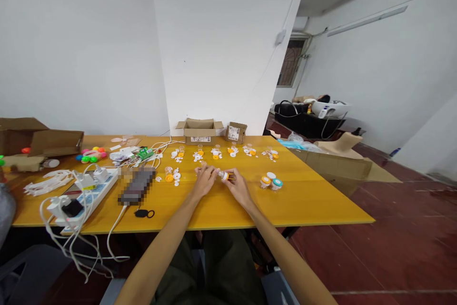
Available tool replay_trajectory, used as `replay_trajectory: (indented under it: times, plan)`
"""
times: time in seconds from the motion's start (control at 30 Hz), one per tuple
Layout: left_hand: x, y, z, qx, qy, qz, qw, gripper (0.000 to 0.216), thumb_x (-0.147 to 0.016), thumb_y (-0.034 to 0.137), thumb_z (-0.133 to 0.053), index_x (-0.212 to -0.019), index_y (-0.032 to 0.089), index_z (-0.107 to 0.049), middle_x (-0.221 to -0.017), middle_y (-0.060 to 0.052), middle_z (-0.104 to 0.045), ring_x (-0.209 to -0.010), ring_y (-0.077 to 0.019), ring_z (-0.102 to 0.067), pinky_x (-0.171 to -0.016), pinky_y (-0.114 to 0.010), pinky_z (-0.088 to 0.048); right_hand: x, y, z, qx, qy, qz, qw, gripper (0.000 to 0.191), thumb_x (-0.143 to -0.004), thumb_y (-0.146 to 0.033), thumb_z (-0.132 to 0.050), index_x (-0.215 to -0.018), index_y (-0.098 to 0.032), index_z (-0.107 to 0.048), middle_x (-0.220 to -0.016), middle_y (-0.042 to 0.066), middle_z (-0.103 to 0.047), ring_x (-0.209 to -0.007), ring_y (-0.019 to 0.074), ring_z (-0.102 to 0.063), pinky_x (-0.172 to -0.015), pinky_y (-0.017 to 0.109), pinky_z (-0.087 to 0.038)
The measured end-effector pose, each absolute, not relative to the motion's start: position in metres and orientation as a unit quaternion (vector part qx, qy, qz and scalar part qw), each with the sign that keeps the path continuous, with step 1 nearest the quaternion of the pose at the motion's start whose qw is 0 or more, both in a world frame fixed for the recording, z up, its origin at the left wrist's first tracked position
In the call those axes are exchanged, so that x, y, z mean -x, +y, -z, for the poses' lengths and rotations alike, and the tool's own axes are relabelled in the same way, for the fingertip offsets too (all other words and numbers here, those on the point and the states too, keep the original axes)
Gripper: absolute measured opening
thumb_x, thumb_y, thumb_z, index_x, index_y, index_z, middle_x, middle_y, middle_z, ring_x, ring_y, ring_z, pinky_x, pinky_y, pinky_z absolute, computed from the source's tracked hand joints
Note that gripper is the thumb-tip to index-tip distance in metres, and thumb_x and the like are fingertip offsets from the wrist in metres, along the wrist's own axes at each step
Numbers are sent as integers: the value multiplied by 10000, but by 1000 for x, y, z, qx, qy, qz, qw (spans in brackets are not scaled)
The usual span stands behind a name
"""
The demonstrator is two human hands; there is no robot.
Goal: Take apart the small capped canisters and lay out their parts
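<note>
My right hand (238, 187) grips a small clear plastic jar with an orange-yellow cap (224, 175), tilted on its side just above the table. Close to the jar's clear end is my left hand (206, 180), its fingers bent down and drawn together over small parts; what they hold is hidden. Groups of clear cups, white discs and orange-yellow rings lie in a row behind my hands, among them an orange ring (215, 156). More such parts sit to the left, including an orange cap (169, 178). At the right stand capped jars, one with a teal lid (277, 182).
An open cardboard box (200, 132) and a smaller box (236, 132) stand at the table's back edge. On the left are a white power strip (93, 198) with tangled cables, a blurred dark device (137, 186), a black key fob (142, 213) and colourful balls (92, 154).
</note>
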State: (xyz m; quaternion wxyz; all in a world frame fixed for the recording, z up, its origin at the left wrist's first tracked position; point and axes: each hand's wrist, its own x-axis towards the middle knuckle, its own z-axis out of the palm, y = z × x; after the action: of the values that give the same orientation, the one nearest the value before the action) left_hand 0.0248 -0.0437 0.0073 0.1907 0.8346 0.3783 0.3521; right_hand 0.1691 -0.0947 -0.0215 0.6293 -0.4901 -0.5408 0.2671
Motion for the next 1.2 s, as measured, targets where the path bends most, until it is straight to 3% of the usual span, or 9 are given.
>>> replay_trajectory:
  times: [0.23, 0.47, 0.73, 0.9, 1.2]
  plan:
    - [-24, -46, -8, -830, 372, -387, 150, 170, -950, 300, -480, -980, 249, -639, -924, -22, -680, -970, -218, -549, -872, -362, -337, -171, -96, 19, 520, -519, -211, 645, 234, -706, -417, -646, -836, -238, -569, -783, 18, -681, -704, 200, -654, -642, 317, -536]
    - [-24, -48, -9, -845, 368, -376, 98, 215, -934, 294, -501, -1074, 275, -662, -960, -44, -662, -999, -245, -500, -854, -377, -339, -176, -96, 17, 540, -424, -151, 711, 343, -719, -528, -632, -873, -229, -566, -821, 45, -683, -771, 219, -641, -707, 347, -517]
    - [-43, -44, -20, -904, 350, -246, -19, 263, -877, 144, -501, -982, 259, -713, -952, -82, -664, -1059, -289, -481, -897, -431, -325, -174, -94, 18, 521, -389, -151, 744, 360, -732, -528, -622, -910, -223, -552, -822, 31, -661, -807, 208, -627, -744, 342, -498]
    - [-64, -32, -33, -919, 350, -161, -81, 234, -863, 162, -524, -969, 230, -721, -979, -125, -673, -1104, -320, -476, -948, -476, -323, -172, -94, 16, 516, -379, -151, 753, 354, -729, -518, -629, -912, -227, -547, -822, 26, -666, -796, 202, -627, -742, 336, -498]
    - [-85, -10, -30, -910, 362, -195, -45, 184, -822, 123, -576, -903, 233, -700, -1014, -122, -682, -1110, -330, -498, -931, -478, -344, -178, -80, 36, 535, -348, -188, 747, 357, -704, -519, -646, -877, -227, -538, -851, 30, -677, -786, 191, -633, -732, 322, -510]
